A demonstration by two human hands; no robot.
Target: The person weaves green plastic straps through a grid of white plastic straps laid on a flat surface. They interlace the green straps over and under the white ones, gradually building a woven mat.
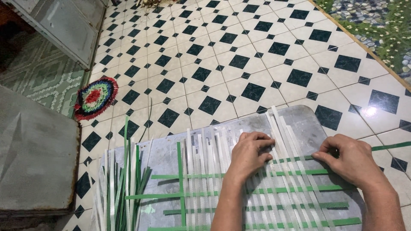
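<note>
Plastic weave: white strips [205, 162] run away from the person and green strips [257, 190] cross them, interlaced into a flat mat on a grey metal board [308, 124] that lies on the floor; the board is the landmark for all that follows.
Woven part: about five green cross strips are in, from the near edge of the board up to roughly its middle, so the near half looks done.
Unwoven part: the far ends of the white strips lie loose and fanned toward the far edge of the board, with no green through them yet; by that showing, a good share of the weaving is left.
Working row: the farthest green strip [385, 146] comes in from the right, off the board's right edge, and ends between the two hands; I judge this the row in hand, only partly threaded.
Left hand [250, 154]: fingers curled and closed narrowly, pressing down on white strips near the board's middle; whether it pinches one strip I cannot tell.
Right hand [349, 160]: closed in a pinch on the farthest green strip, toward the board's right side.
Single upright green strip [180, 184]: runs among the white ones on the left part of the board.
Spare stock: a loose bundle of green and white strips [124, 188] lies at the board's left edge, unused.
Beyond the board: tiled floor [239, 55] with dark diamonds, and a small round multicoloured mat [96, 97] well off to the far left.
</note>
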